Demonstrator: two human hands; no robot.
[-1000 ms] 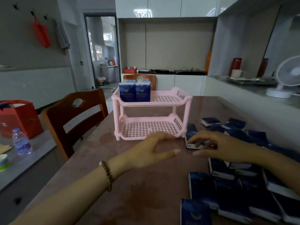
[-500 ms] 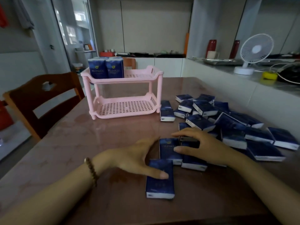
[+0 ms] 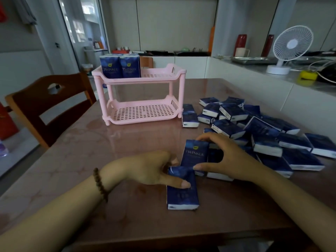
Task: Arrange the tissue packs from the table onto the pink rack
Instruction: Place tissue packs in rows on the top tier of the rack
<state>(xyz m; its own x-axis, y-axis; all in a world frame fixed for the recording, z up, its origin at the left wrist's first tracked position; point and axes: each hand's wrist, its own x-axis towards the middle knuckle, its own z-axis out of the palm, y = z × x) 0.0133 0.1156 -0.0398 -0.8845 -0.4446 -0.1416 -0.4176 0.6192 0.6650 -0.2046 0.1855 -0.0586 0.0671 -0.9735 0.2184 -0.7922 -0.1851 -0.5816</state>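
A pink two-tier rack [image 3: 140, 80] stands at the table's far middle. Two dark blue tissue packs [image 3: 120, 67] stand upright at the left of its top shelf; its bottom shelf holds nothing. Several more blue packs lie in a loose pile [image 3: 263, 131] on the right of the table. My right hand [image 3: 227, 157] grips a pack [image 3: 195, 153] tilted up on end, thumb in front and fingers over its top. My left hand [image 3: 152, 170] rests its fingers on a flat pack [image 3: 181, 195] near the front edge, thumb pressing its top face.
A wooden chair [image 3: 45, 106] stands at the table's left side. Behind the pile, a counter carries a white fan [image 3: 289, 48], a yellow object [image 3: 308, 75] and cables. The brown table [image 3: 91, 151] is bare between my hands and the rack.
The view dropped and swung right, away from the rack. Both hands drew back to the near packs; my right hand has tipped one pack up on end, and my left has settled on the flat one.
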